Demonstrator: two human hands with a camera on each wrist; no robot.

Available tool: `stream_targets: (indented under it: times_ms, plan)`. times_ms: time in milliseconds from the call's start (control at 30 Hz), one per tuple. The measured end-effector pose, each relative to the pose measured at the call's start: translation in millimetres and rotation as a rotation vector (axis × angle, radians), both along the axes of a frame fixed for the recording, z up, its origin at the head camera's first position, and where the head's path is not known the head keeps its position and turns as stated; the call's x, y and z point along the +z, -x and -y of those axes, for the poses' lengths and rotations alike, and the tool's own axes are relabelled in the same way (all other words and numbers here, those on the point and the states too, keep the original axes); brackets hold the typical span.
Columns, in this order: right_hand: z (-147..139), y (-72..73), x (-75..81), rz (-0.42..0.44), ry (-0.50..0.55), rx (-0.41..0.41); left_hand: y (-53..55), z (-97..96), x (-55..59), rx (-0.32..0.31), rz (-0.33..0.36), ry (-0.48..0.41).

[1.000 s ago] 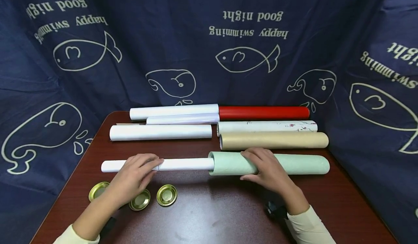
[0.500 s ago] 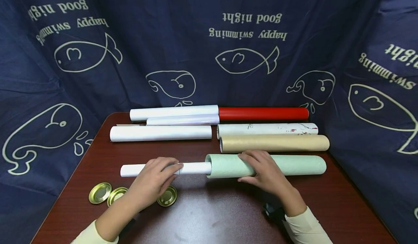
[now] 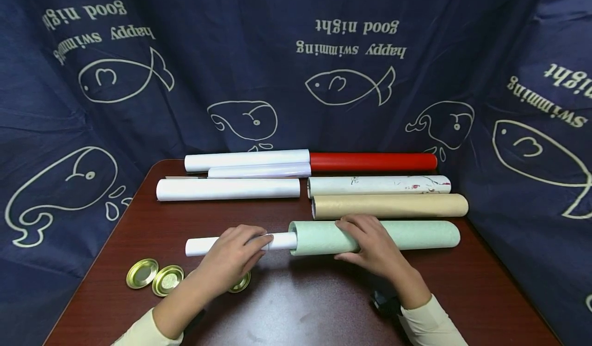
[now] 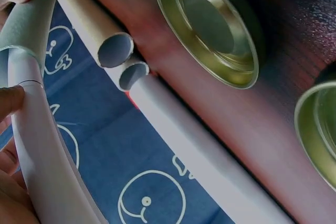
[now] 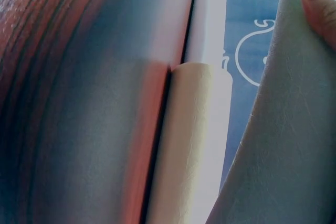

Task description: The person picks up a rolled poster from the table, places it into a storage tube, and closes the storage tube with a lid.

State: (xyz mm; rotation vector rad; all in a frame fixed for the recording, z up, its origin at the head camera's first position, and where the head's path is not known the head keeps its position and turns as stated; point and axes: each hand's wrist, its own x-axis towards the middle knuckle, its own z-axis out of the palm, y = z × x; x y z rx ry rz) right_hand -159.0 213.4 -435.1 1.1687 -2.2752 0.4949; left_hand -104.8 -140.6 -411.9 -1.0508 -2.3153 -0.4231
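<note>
A slim white paper roll lies across the front of the table, its right end inside a wider pale green roll. My left hand grips the white roll just outside the green opening. In the left wrist view a thin seam line crosses the white roll near the thumb, close to the green rim. My right hand holds the green roll from above, left of its middle; the right wrist view has the thumb against the green roll.
Shallow gold metal dishes lie at the front left, partly behind the left forearm. Farther back are a white roll, a gold roll, a flower-printed roll and a red roll. A navy curtain hangs behind.
My left hand has moved right, sliding the white roll deeper into the green roll, so less of it shows. The green roll has shifted slightly left with my right hand still on it.
</note>
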Motion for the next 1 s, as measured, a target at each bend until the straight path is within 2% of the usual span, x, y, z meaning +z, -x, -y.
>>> stream_targets:
  times_ms: [133, 233, 433, 567, 700, 833, 1000]
  plan:
    - [2, -0.8, 0.7, 0.008, -0.010, 0.007, 2.3, -2.0, -1.8, -0.005, -0.016, 0.015]
    - [3, -0.9, 0.6, 0.009, -0.011, 0.011, 4.0, 3.3, -0.7, -0.008, -0.007, 0.022]
    - [4, 1.5, -1.2, -0.013, -0.007, 0.013, 3.9, 34.8, 7.5, 0.049, 0.031, 0.008]
    - [3, 2.9, -2.5, -0.024, -0.001, 0.008, -1.8, 60.2, 10.1, 0.106, 0.055, 0.012]
    - [1, 4.3, -3.1, -0.022, 0.000, 0.004, -8.8, 81.0, 9.6, 0.140, 0.066, -0.025]
    - [0, 4.8, -2.4, -0.018, 0.010, -0.008, -12.1, 92.6, 9.3, 0.139, 0.052, -0.066]
    - [1, 3.3, -2.4, 0.001, 0.012, -0.013, -13.7, 95.7, 8.3, 0.143, 0.063, -0.084]
